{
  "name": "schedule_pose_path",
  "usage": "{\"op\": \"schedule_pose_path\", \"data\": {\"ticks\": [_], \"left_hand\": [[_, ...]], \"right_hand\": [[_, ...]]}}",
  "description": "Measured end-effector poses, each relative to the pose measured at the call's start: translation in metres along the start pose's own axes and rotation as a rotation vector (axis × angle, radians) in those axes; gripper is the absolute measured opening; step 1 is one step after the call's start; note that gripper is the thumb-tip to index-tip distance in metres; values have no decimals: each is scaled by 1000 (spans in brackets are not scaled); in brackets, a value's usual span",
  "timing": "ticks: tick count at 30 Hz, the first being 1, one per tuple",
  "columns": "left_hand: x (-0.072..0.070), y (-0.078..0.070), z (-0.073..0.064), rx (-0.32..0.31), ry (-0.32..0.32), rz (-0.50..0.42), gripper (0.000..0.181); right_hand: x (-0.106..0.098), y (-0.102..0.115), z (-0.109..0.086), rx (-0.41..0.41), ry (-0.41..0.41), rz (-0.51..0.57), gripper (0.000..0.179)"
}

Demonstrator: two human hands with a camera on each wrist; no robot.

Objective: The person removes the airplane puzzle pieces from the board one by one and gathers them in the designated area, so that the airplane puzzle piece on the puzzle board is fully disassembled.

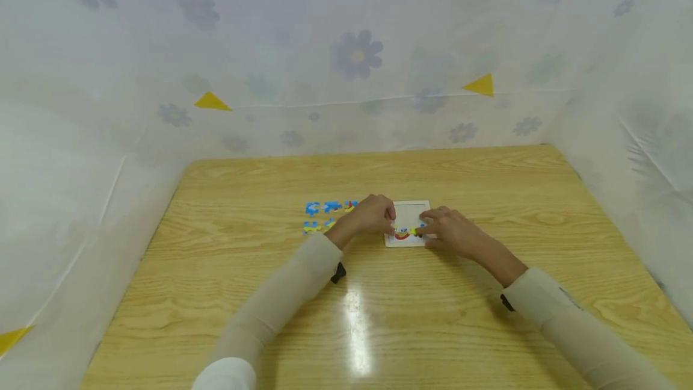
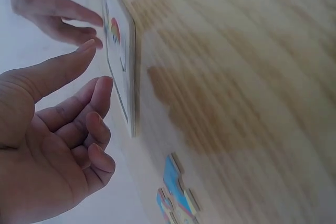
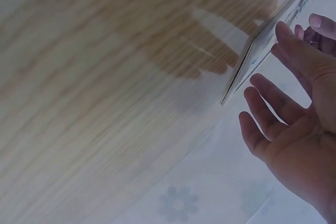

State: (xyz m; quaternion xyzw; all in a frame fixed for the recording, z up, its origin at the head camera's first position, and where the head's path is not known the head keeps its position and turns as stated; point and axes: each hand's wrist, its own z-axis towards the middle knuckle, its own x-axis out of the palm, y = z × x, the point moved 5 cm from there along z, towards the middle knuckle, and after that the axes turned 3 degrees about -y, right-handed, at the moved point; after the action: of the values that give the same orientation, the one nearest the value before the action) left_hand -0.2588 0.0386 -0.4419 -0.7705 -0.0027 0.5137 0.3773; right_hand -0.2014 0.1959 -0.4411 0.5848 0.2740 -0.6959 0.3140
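A white-rimmed puzzle tray (image 1: 406, 245) lies on the table, with joined pieces showing red, yellow and blue (image 1: 402, 235) along its near side. My left hand (image 1: 373, 214) is at the tray's left edge. In the left wrist view its thumb stands apart from loosely bent fingers (image 2: 100, 95), and nothing shows between them. From the right, my right hand (image 1: 453, 232) reaches over the tray with fingers spread, fingertips right at the pieces by the right rim. The right wrist view shows its fingers (image 3: 273, 98) mostly extended beside the tray's edge (image 3: 241, 72).
Left of the tray lie several loose puzzle pieces (image 1: 312, 208) in two rough rows, blue and yellow, partly hidden behind my left wrist. The wood-grain table (image 1: 243, 185) meets a flower-patterned curtain (image 1: 303, 125) at its back and sides.
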Motion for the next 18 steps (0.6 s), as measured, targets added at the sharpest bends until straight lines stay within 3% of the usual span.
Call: {"op": "schedule_pose_path", "data": {"ticks": [9, 18], "left_hand": [[11, -8, 8, -58, 34, 154, 27], [18, -7, 11, -98, 52, 240, 31]], "right_hand": [[5, -5, 0, 49, 45, 74, 36], [8, -6, 0, 55, 31, 108, 37]]}}
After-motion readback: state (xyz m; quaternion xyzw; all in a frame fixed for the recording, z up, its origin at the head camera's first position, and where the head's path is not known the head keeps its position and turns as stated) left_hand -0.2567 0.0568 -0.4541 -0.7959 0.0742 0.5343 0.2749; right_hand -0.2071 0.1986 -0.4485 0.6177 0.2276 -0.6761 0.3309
